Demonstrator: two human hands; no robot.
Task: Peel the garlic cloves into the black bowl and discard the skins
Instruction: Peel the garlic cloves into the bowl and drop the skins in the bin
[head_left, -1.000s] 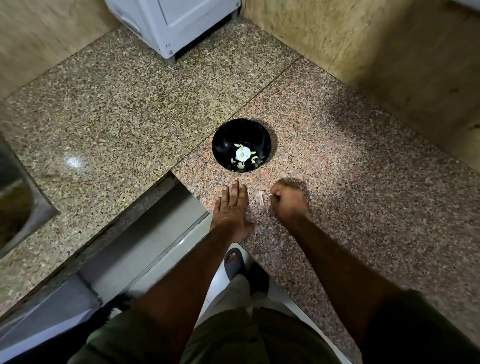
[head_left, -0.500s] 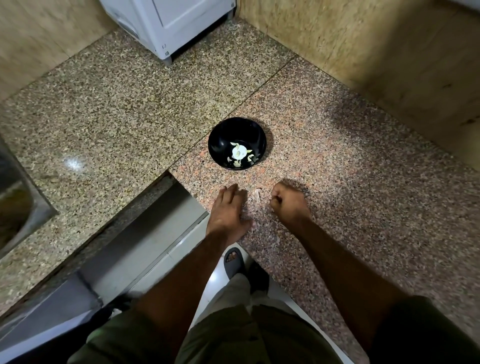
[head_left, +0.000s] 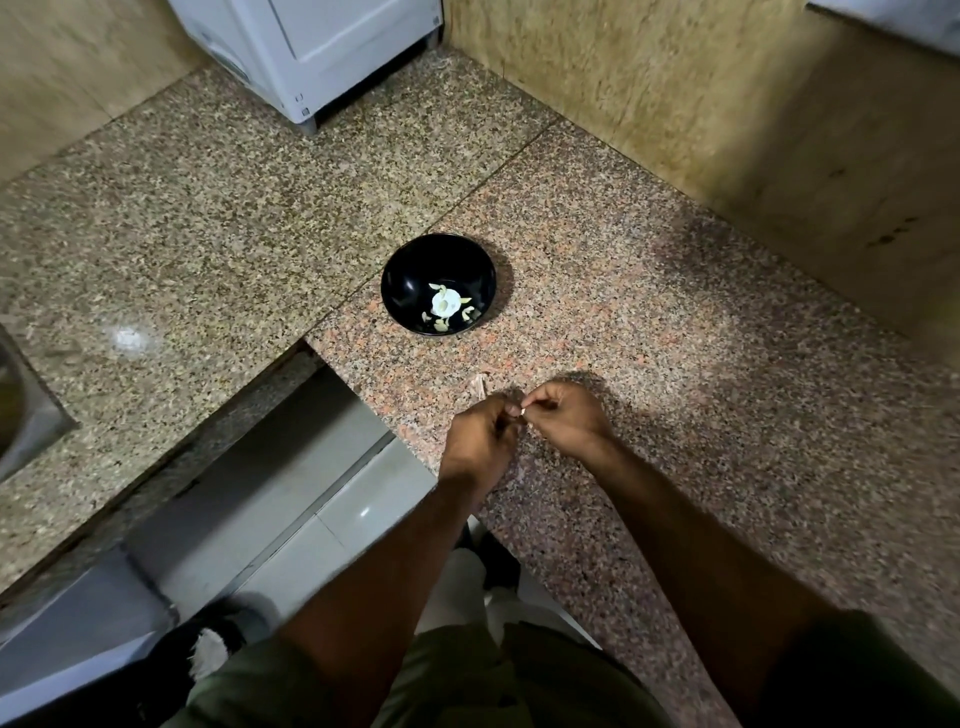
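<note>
Half a second before, the left hand lay flat on the speckled pink granite counter and the right hand was a fist beside it; now both had lifted and come together just above the counter edge. In the head view, the only one, their curled fingertips met around a small pale garlic clove, of which only a white tip showed. Both hands seemed to pinch it, the right one pulling at its end. A thin dry strip of garlic skin lay on the stone just beyond the left hand.

The round glossy black bowl stood well apart from the hands, further back on the counter, with pale garlic pieces in its bottom. I judged the task to be partly done: some garlic was in the bowl, one clove was in work, and the skin was not yet discarded.

Whether the bowl held peeled cloves, skins or both was hard to tell. No bin was visible.
</note>
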